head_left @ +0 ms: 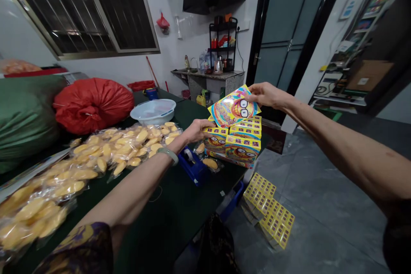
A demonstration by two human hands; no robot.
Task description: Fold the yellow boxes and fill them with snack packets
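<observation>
My right hand (266, 95) pinches a glossy yellow printed card with a cartoon face (233, 106) by its right edge, holding it up above a stack of yellow printed boxes (233, 141). The boxes stand on a dark green table (180, 188) and carry the same cartoon face. My left hand (199, 130) lies flat-fingered against the stack's left side and holds nothing I can see. Just below that wrist sits a blue tape dispenser (192, 166). Many clear bags of yellow, mango-like pieces (122, 150) spread across the table to the left of my left forearm.
A white plastic basin (153, 111), a red sack (93, 105) and a green sack (25, 115) line the table's far side. Flat yellow printed sheets in bundles (268, 207) lie on the grey floor to the right of the table.
</observation>
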